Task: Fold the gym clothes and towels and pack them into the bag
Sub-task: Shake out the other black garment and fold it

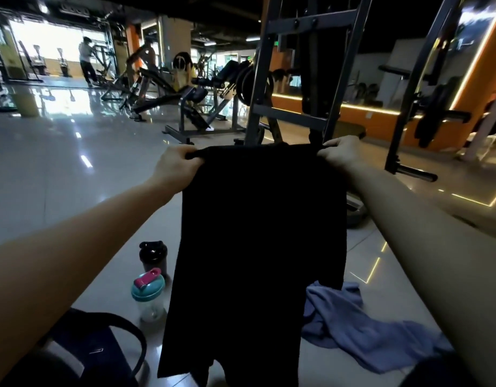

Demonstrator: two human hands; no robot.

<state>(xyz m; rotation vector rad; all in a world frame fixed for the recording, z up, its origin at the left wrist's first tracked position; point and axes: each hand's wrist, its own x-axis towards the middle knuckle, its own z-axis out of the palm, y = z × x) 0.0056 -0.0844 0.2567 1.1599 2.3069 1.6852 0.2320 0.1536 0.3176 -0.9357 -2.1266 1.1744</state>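
A black garment (258,241) hangs stretched in front of me, held up by its top edge. My left hand (175,166) grips the top left corner and my right hand (343,152) grips the top right corner. The cloth's lower end splits like shorts' legs and reaches down to the bottom of the view. A crumpled blue towel (361,328) lies on the floor at the lower right, partly behind the garment. The dark bag (101,344) with a curved strap sits at the lower left.
Two shaker bottles stand on the tiled floor left of the garment: a black one (153,256) and a clear one with a teal lid (148,294). A metal rack frame (299,79) rises just beyond my hands. Gym machines and people fill the far background.
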